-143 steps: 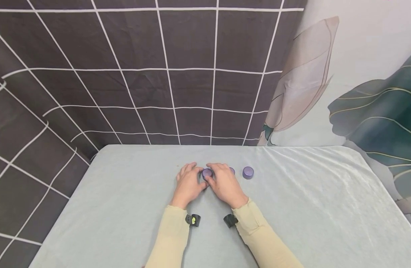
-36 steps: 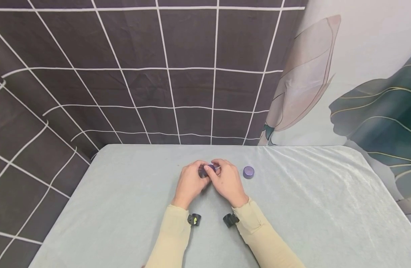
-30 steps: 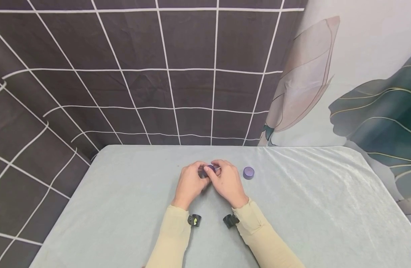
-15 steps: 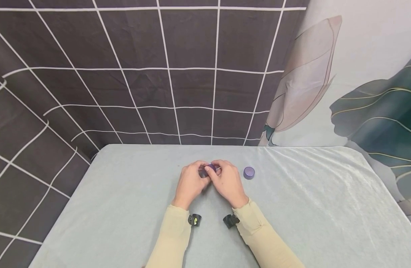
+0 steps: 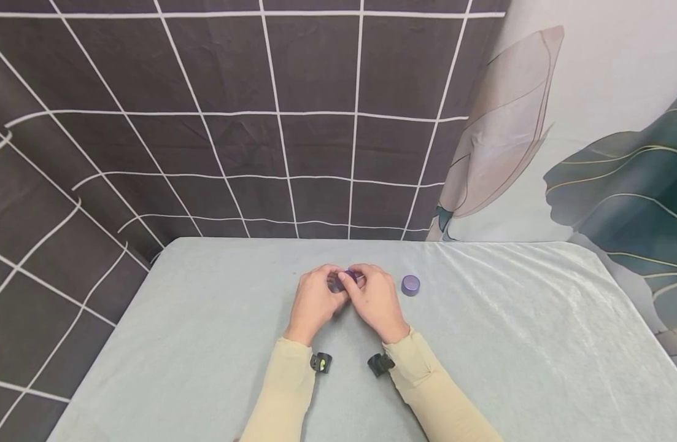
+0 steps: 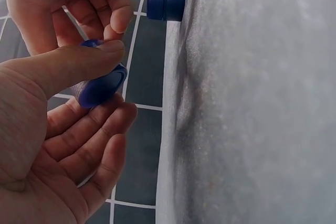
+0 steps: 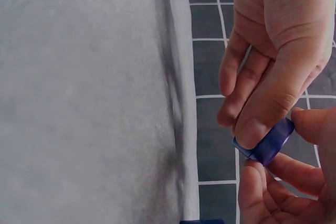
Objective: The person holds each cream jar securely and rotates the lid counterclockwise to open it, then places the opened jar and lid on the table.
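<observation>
A small round purple-blue jar (image 6: pixel 102 88) is held tilted between both hands, raised off the table. My left hand (image 5: pixel 314 302) grips it from the left, thumb over it and fingers beneath in the left wrist view. From the other side my right hand (image 5: pixel 375 302) pinches the same jar (image 7: pixel 275 141) with its thumb pressed on it. Fingers cover much of the jar; whether its lid is loose I cannot tell. A like jar (image 5: pixel 410 285) stands upright on the table to the right, its lid seam visible in the left wrist view.
A pale grey cloth covers the table (image 5: pixel 205 344). Behind it hangs a dark curtain (image 5: pixel 316 147) with white grid lines, beside a leaf-patterned one (image 5: pixel 620 178). A blue sliver of something (image 7: pixel 202 222) shows at the right wrist view's bottom edge.
Earlier, a jar sat between the hands and another peeked out behind the right hand. Now both hands hold a tilted jar slightly farther back. Over the last second the hands barely move.
</observation>
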Tool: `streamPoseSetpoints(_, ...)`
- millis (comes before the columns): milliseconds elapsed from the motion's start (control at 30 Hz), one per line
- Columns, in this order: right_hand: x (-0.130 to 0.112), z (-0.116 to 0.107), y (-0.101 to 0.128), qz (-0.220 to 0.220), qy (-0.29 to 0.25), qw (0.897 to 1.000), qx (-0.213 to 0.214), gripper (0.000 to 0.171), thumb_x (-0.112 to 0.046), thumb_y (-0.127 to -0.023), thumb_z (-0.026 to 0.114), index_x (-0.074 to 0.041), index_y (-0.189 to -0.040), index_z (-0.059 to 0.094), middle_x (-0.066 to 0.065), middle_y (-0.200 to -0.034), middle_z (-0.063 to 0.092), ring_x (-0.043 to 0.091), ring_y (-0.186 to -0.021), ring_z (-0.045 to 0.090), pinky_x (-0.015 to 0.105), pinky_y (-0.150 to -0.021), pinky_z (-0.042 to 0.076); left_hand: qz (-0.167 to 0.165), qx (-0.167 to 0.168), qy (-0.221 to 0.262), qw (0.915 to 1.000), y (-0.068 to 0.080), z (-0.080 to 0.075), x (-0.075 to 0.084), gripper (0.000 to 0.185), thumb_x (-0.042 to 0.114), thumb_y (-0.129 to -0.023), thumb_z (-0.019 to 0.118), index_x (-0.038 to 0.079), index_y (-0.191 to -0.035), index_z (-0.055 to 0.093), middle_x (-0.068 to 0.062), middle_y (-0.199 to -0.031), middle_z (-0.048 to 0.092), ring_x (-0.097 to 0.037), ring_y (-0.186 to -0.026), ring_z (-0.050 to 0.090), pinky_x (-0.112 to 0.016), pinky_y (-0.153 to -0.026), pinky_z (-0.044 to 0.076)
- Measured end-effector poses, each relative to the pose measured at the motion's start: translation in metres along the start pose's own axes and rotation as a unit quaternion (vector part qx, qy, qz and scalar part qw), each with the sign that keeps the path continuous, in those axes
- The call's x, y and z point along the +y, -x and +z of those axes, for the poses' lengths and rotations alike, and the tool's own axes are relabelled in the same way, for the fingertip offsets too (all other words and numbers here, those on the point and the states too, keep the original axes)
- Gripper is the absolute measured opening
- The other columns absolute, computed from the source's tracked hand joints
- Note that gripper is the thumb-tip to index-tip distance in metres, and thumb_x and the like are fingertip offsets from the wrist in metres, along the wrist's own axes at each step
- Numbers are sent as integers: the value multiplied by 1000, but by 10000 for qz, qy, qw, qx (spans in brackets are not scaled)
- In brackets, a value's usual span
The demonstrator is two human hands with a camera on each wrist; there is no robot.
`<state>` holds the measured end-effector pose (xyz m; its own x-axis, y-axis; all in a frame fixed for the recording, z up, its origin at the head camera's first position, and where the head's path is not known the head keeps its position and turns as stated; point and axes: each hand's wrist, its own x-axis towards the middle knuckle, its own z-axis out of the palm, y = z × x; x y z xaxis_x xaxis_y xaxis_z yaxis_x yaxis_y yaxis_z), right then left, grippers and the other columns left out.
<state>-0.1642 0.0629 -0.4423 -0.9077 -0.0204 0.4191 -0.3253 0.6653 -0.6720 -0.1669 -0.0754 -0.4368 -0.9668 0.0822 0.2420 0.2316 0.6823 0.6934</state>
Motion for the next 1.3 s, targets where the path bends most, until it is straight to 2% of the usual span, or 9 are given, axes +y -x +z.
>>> streamPoseSetpoints(333, -1, 0, 0, -45, 44, 10000, 8, 27, -30, -93, 71, -4, -99, 76, 3, -76, 65, 15, -68, 59, 36, -66, 50, 194, 159, -143, 9996, 0, 0, -1, 33, 15, -74, 87, 7, -104, 74, -4, -95, 75, -18, -86, 71, -36, -79, 55)
streamPoseSetpoints(800, -1, -1, 0, -389, 108, 9992, -16, 27, -29, -95, 70, -2, -98, 76, 1, -73, 60, 14, -66, 55, 35, -64, 49, 277, 226, -152, 9992, 0, -4, -1, 29, 18, -74, 85, 7, -100, 77, -3, -90, 76, -15, -82, 72, -33, -76, 56)
streamPoseSetpoints(1300, 1, -1, 0, -449, 127, 9989, -78, 26, -27, -95, 70, -3, -99, 75, 1, -74, 61, 14, -68, 56, 35, -65, 50, 148, 185, -28, 9997, 0, -5, 0, 29, 19, -74, 86, 8, -99, 77, -2, -88, 76, -14, -80, 72, -33, -75, 57)
